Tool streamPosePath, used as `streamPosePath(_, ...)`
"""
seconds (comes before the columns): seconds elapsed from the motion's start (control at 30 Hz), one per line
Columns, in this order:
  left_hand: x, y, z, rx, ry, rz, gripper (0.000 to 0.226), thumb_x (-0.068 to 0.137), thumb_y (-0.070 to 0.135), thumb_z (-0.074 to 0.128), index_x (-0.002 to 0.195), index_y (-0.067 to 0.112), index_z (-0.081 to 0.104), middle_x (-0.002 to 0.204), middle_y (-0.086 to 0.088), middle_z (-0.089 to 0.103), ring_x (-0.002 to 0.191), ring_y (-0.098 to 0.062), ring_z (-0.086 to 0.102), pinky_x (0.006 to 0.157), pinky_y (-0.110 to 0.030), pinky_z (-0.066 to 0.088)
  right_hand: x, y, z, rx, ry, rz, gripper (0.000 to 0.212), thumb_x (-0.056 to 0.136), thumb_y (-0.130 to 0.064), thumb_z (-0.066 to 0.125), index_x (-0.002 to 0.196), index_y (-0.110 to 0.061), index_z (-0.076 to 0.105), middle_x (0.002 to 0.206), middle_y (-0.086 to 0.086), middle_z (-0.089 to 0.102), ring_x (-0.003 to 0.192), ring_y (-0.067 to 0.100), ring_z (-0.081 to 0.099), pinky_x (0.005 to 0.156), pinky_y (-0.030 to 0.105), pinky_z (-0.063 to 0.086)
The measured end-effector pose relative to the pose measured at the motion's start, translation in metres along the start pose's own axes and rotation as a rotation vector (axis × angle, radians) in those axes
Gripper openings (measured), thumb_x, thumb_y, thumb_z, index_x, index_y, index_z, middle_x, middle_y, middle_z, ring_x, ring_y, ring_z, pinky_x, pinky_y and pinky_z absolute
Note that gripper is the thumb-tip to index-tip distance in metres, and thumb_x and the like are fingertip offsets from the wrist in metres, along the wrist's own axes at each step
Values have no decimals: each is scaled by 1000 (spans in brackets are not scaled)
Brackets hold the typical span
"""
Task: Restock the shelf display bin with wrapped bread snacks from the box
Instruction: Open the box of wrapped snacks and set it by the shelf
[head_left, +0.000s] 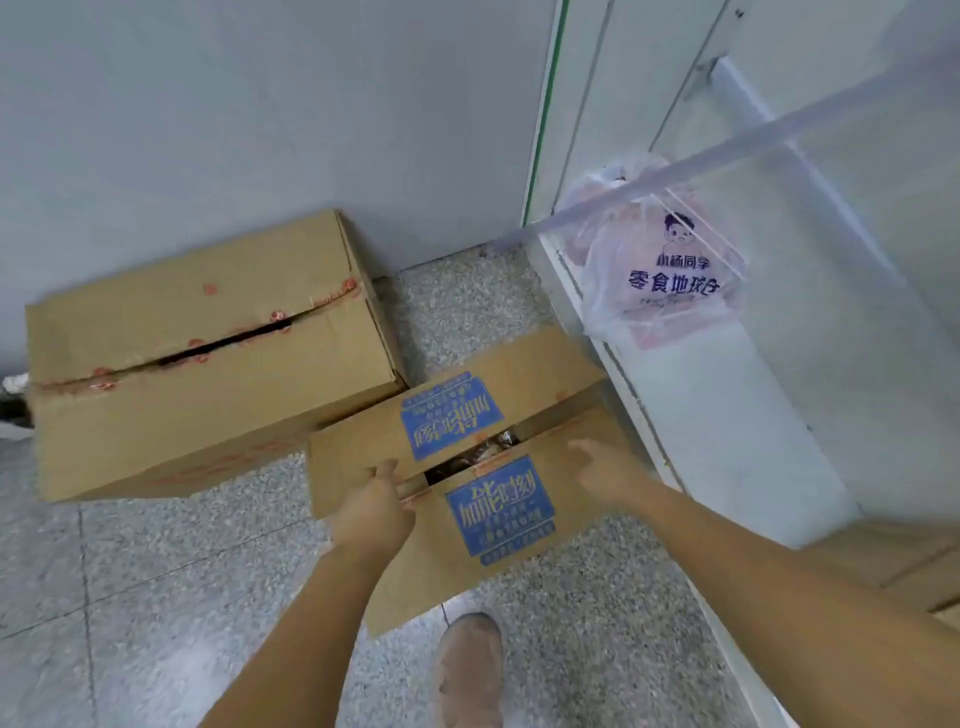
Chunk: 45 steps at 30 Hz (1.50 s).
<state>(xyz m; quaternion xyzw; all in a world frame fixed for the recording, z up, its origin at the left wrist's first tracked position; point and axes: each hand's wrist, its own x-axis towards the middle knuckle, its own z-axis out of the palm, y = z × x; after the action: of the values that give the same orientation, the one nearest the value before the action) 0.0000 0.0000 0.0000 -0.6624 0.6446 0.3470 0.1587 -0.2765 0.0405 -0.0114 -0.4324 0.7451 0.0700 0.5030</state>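
On the speckled floor (156, 571), a cardboard box (498, 509) with blue labels is sitting with its right end against the base of a white shelf unit (727, 415). Its far left corner is lying just beside a larger box (208, 353), which is resting along the grey wall (260, 104). The two top flaps of the labelled box are standing slightly apart, and wrapped bread snacks (488, 449) are showing through the dark gap between them, inside the box.

The left hand (371, 512) is reaching down to the left end of that gap, its fingers (387, 467) curling over the flap edge and grasping it. The right hand (608, 470) is stretching toward the right part of the near flap with its fingers (582, 447) released and extended, holding nothing. Whether they are touching the cardboard I cannot tell.

A pale plastic bag (670, 265) with dark blue printing is hanging behind a rail (727, 150) that is crossing the front of the shelf unit, well above the box. A tan shoe (470, 670) is standing on the floor just below the near side of the box, between the two forearms.
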Motion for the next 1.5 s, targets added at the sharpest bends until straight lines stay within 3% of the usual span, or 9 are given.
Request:
streamPosePath(0.1,38,-6,16,82,-6,75,70,87,11,56,147,16,21,150,-7,27,135,-25,32,101,-33,38,44,-12,12,23,-19,2,51,98,-17,41,147,-18,25,140,9,48,121,27,51,97,30,43)
streamPosePath(0.23,75,-10,34,241,-7,153,76,88,8,53,150,16,10,157,-8,11,145,-25,10,117,-35,19,87,-25,28,64,-58,49,55,97,-29,44,147,-20,23,79,-1,57,64,17,54,57,31,45)
streamPosePath(0.43,96,-9,39,277,-49,179,68,93,25,46,151,16,10,157,-7,8,145,-26,5,118,-39,12,104,-27,40,148,-168,189,60,97,-33,44,149,-21,16,90,18,63,52,20,47,46,26,41)
streamPosePath(0.57,94,-5,27,220,-44,146,61,98,29,35,151,17,7,158,-3,10,145,-25,10,114,-39,23,95,-30,33,230,-97,182,50,97,-36,43,136,-7,31,70,6,48,52,19,44,47,27,37)
streamPosePath(0.77,118,11,-13,300,55,134,32,97,12,36,126,12,49,115,-16,62,104,-35,59,81,-39,48,41,-27,47,209,273,222,34,95,-32,51,111,-2,46,83,4,54,73,20,51,48,25,30)
streamPosePath(1.03,104,22,-32,372,74,207,28,94,7,40,111,8,62,106,-19,65,100,-37,61,80,-37,47,-20,-18,94,836,690,489,24,85,-12,68,83,-6,44,60,3,49,47,8,44,43,19,36)
streamPosePath(1.13,94,22,-36,379,50,197,28,92,4,39,108,7,62,104,-20,64,98,-38,60,78,-38,47,-15,-27,113,1161,444,704,32,86,-14,64,113,-5,48,98,20,62,78,29,64,64,38,57)
streamPosePath(1.23,78,22,-41,392,11,171,26,91,2,39,105,5,61,105,-21,63,99,-38,60,77,-38,47,-17,-41,120,1071,81,687,22,96,-19,50,109,-2,55,98,14,62,76,24,65,60,28,55)
streamPosePath(1.5,15,21,-51,477,-17,248,20,91,3,40,95,3,59,87,-14,59,76,-30,55,64,-31,41,-53,-6,112,1063,68,626,5,94,-5,49,94,-7,53,70,3,51,61,13,56,61,23,53)
